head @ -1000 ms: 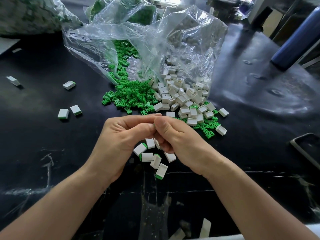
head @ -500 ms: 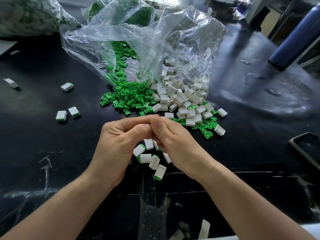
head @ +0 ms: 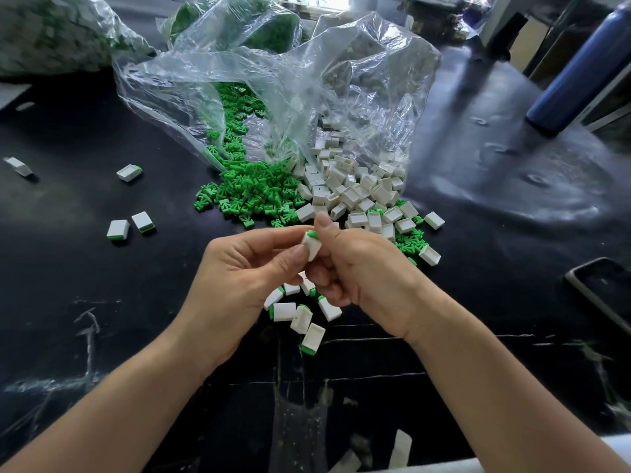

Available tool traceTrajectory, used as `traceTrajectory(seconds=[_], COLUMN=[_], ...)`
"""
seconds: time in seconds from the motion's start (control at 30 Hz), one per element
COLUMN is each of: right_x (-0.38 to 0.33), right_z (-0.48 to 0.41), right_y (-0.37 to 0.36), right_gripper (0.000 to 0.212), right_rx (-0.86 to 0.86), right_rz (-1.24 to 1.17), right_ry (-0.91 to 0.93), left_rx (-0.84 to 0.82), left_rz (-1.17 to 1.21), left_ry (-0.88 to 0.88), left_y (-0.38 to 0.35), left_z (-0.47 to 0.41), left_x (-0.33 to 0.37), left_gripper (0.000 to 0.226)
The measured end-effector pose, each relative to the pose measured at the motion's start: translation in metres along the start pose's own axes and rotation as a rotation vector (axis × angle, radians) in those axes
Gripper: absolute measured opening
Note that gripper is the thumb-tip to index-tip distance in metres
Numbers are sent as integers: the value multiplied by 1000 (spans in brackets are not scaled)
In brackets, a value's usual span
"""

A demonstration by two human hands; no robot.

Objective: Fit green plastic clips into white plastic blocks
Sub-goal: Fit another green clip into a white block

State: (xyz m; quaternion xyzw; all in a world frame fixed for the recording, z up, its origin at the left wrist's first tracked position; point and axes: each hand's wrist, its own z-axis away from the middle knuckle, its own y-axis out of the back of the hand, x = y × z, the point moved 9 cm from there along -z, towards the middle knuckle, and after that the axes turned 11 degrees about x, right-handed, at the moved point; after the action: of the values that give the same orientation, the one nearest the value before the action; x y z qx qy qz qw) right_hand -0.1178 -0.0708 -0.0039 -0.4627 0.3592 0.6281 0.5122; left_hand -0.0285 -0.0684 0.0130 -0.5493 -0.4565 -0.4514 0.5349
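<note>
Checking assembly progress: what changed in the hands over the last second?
The hands opened apart a little, revealing a white block with a green clip at its top, pinched by left hand and right hand. The clip pile, block pile and finished pieces stayed put.

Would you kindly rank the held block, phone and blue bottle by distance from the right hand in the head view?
1. held block, touching the right hand
2. phone, at the right edge
3. blue bottle, far back right

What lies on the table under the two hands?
Assembled white blocks with green clips, in a cluster. The left hand and right hand, pinching one white block, hide some, so their number is unclear.
</note>
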Motion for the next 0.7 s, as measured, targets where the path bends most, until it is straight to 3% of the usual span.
traceTrajectory(seconds=[0.43,0.6,0.7], right_x=[2,-7,-4], right_z=[-2,-3,-3], right_y=[7,29,26], right_gripper=[44,33,17], right_rx=[31,190,162], right_rz=[131,559,717], right_ry=[-12,138,189], left_rx=[31,365,444], left_rz=[-89,-446,-642], left_ry=[39,-80,-186], left_y=[5,50,62], left_z=[-3,-21,-27], left_x=[-6,-6,4], left_gripper=[22,16,17])
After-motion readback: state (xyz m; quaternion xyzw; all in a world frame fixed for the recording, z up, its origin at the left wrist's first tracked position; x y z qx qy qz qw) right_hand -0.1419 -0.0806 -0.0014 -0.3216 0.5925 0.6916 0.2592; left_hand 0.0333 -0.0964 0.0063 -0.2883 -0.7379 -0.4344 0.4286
